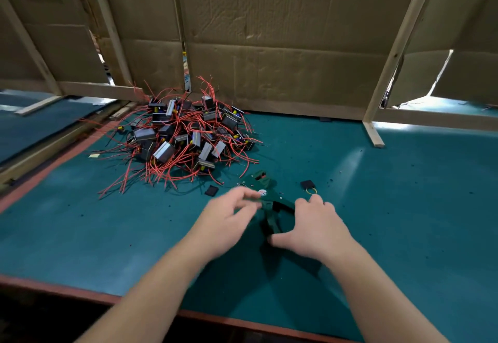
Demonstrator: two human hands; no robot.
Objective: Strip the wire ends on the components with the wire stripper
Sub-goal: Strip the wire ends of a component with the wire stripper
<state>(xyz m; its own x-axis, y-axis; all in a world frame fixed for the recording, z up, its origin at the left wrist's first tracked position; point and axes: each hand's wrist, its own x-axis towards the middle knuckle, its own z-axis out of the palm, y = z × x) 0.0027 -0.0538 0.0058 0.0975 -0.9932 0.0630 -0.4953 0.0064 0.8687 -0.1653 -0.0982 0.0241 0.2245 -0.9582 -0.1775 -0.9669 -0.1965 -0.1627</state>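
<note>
A green wire stripper (265,190) lies on the teal mat, jaws pointing up-left toward the pile. My right hand (314,228) is over its handles, thumb under one handle and fingers over the other, gripping them. My left hand (230,214) is blurred, just left of the stripper's body, fingers spread and touching or nearly touching it, holding nothing. A heap of small grey and black components with red wires (183,140) sits at the back left of the mat.
A small black component with a yellow wire loop (309,186) lies right of the stripper, and a black piece (211,190) lies to its left. Cardboard panels on wooden frames (269,46) wall off the back. The red-edged table rim (80,293) runs near me.
</note>
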